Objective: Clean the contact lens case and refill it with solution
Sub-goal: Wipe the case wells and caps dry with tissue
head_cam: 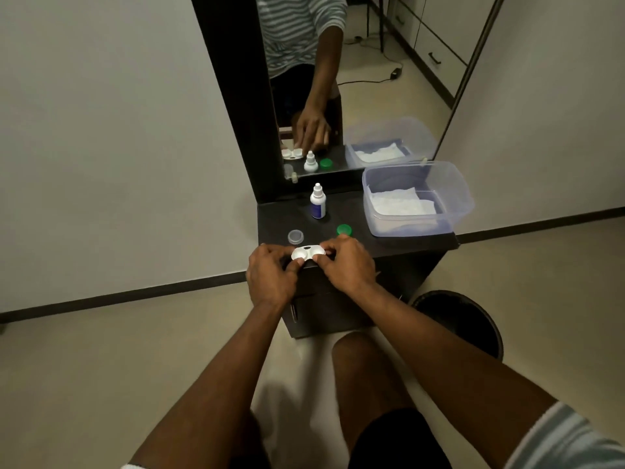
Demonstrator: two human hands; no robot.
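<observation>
1. The left hand (270, 275) sits at the front edge of the dark cabinet top (399, 245), fingers curled, thumb and fingertips pinching the left end of the contact lens case (308, 252).
2. The contact lens case, white with both wells uncovered, is held level right at the cabinet top's front edge, between the two hands.
3. A clear cap (295, 236) lies flat on the cabinet top just behind the case's left well, apart from the fingers.
4. The solution bottle (318, 202), white with a blue label, stands upright and capped further back, near the foot of the mirror (372, 79), with bare dark surface all round it.
5. The right hand (348, 265) pinches the case's right end, fingers curled over it.
6. A green cap (344, 229) rests just behind the right hand's fingertips; whether it touches them cannot be told.
7. A clear plastic tub (453, 211) holding white tissue (399, 203) fills the cabinet top's right part, its rim reaching out to the right edge.
8. A dark bin (473, 319) stands on the floor just right of the cabinet's front.
</observation>
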